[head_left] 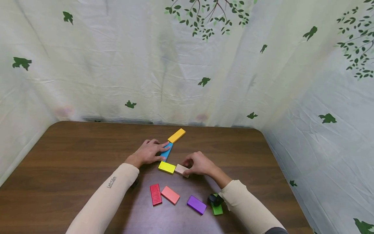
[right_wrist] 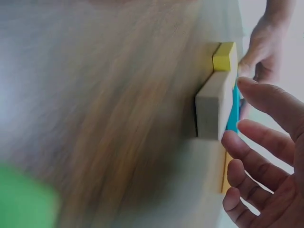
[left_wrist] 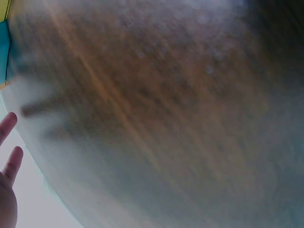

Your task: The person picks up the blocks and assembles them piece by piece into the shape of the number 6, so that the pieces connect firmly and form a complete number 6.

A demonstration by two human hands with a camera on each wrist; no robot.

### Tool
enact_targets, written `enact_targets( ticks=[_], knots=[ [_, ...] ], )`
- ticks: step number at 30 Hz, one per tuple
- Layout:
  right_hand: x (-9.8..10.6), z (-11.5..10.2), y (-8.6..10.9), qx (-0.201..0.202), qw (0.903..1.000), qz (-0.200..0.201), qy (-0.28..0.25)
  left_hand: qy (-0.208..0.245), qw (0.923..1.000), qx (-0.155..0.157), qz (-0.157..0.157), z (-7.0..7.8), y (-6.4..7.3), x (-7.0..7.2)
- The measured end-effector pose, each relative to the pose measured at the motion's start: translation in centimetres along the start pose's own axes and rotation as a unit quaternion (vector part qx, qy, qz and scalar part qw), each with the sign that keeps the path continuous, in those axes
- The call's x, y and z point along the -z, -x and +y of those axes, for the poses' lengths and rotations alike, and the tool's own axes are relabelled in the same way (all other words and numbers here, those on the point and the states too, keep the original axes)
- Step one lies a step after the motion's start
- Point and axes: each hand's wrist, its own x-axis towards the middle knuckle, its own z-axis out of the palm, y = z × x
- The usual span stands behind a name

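Note:
In the head view my left hand (head_left: pixel 149 151) rests with spread fingers along a blue block (head_left: pixel 167 154). An orange-yellow block (head_left: pixel 177 135) adjoins its far end, and a bright yellow block (head_left: pixel 167 167) lies at its near end. To the right of the yellow one is a pale wooden block (head_left: pixel 180 169), lying flat. My right hand (head_left: pixel 199 164) has its thumb and curled fingers about this pale block; the right wrist view shows the fingertips close at its upper edge. Only two left fingertips (left_wrist: pixel 13 159) show clearly in the left wrist view.
Nearer me on the brown table (head_left: pixel 87 152) lie a red block (head_left: pixel 156 195), a coral block (head_left: pixel 170 195), a purple block (head_left: pixel 196 205) and a green block (head_left: pixel 217 210), partly under the right wrist's camera. A pale leaf-patterned curtain (head_left: pixel 117 71) hangs behind the table.

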Motion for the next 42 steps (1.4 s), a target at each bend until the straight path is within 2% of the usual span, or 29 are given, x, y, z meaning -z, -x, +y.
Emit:
enact_targets(
  ticks=[5,14,21,27,33,42],
  knots=[
    [0.7,0.7,2.1,0.006,0.9998,0.014,0.008,-0.001,1.0000,0.006,-0.004,0.0,0.0,0.0],
    [1.9,2.2,7.0,0.054,0.9983,-0.019,-0.009,0.001,1.0000,0.008,-0.004,0.2,-0.1,0.2],
    [1.5,4.0,10.6,0.082,0.9947,-0.054,-0.028,-0.003,1.0000,0.003,0.000,0.3,-0.2,0.3],
    [1.0,4.8,13.4,0.087,0.9930,-0.060,-0.054,0.001,1.0000,0.000,0.004,0.1,-0.3,-0.2],
    [0.2,5.0,14.8,0.109,0.9911,-0.055,-0.053,0.005,1.0000,0.004,0.005,0.2,-0.2,-0.3],
    [-0.2,4.8,15.2,0.104,0.9917,-0.044,-0.061,0.006,0.9999,0.011,0.002,0.2,-0.2,-0.1]
  ],
)
